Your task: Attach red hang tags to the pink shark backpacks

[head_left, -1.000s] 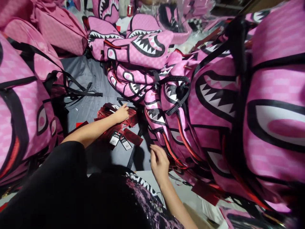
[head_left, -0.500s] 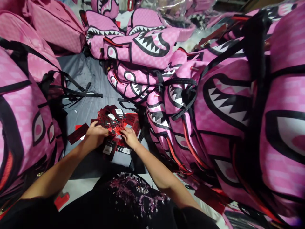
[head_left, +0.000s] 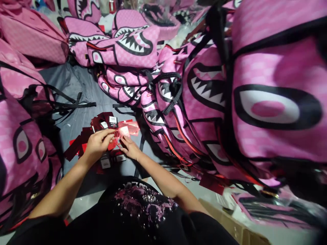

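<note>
A pile of red and black hang tags (head_left: 81, 139), some with white stickers, lies on the grey cloth in front of me. My left hand (head_left: 97, 144) is over the pile, thumb and forefinger pinched on thin red strings (head_left: 118, 138) of the tags. Close by on the right, my right hand (head_left: 130, 147) has its fingers apart at these strings. Its fingertips touch the lower edge of a bright red tag (head_left: 130, 127) with a white sticker. A tag with a white label (head_left: 105, 162) sits nearer to me, below the hands.
Pink backpacks with shark mouths (head_left: 138, 41) are heaped at the back, and more backpacks (head_left: 268, 102) stand along the right. Other pink bags (head_left: 25, 143) line the left. Black straps (head_left: 76, 101) trail over the grey cloth (head_left: 76, 80). A cardboard box (head_left: 230, 221) is at lower right.
The view has swung right, so things sit further left. My left hand has moved in to the strings beside my right hand. My right hand's fingers have spread, and the tags at right have shifted.
</note>
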A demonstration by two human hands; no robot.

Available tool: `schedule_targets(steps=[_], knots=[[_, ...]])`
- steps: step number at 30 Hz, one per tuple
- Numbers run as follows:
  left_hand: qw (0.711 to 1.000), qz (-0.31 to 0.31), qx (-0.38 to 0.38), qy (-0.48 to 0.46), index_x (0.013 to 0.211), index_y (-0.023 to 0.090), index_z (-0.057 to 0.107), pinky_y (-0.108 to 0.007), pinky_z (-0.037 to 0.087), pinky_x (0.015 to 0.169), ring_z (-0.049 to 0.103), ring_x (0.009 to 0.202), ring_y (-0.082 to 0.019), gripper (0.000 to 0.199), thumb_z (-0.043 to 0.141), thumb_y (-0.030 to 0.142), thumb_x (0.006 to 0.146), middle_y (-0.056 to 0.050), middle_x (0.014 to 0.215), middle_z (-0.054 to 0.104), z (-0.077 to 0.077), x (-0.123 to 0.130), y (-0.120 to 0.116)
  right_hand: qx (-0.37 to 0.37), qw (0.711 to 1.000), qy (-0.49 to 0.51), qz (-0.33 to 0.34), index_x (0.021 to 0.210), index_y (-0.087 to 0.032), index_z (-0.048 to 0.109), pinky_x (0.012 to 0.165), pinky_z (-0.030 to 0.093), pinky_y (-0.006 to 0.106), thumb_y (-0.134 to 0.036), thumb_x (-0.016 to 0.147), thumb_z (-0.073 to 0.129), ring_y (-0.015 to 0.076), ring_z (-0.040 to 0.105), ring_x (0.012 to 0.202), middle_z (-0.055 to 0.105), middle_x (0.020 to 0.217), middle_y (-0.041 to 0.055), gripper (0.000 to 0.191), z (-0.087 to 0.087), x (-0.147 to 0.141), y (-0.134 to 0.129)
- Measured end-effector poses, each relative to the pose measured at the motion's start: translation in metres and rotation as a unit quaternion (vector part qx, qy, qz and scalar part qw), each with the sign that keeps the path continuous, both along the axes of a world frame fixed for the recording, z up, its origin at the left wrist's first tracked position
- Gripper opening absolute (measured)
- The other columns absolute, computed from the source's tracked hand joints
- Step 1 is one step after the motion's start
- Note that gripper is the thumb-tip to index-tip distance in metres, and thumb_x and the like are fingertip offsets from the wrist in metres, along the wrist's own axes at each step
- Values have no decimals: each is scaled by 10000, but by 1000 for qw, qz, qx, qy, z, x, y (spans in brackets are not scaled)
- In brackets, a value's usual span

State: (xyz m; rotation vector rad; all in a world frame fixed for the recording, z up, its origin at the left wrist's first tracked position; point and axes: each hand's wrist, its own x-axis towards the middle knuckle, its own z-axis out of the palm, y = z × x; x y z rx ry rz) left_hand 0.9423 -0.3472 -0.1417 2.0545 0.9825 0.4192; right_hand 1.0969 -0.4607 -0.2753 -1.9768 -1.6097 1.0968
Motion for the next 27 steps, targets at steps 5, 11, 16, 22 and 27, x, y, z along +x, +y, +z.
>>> schedule_targets(steps=[5,11,16,22,27], knots=[[996,-83,21,-34,1082,245,733,-257,576,733,721,751,-167,314,553,436,910,-5,941,768,9,34,-22,171,957,13,-235,1294,-140,592,1038,471,314,-271,969,453,185,613,1164,642,1280,121,377,65,21,-74],[960,-237,10,-150,1072,240,741,-248,579,730,719,749,-154,293,544,396,922,-5,909,769,41,112,-79,348,804,-166,-453,1083,-186,666,748,574,302,-273,951,497,166,688,784,718,913,71,232,160,55,-195],[935,-298,35,-188,1072,215,742,-231,553,712,716,758,-141,281,535,348,936,-20,907,770,64,152,-121,352,695,-338,-528,1032,-156,670,759,573,324,-276,927,534,168,684,776,716,892,71,209,202,85,-260],[939,-253,106,-208,1071,210,746,-230,538,737,714,757,-139,281,530,323,932,-11,903,772,95,170,-134,376,728,-369,-439,1369,-184,522,641,549,243,-239,940,513,106,628,652,719,922,42,433,243,95,-248],[925,-239,247,-161,1113,252,737,-252,512,742,714,926,-182,282,528,251,924,-20,1060,757,116,188,-129,304,786,-402,-359,1344,-202,566,717,541,240,-207,924,505,110,644,721,708,878,11,424,286,113,-226]])
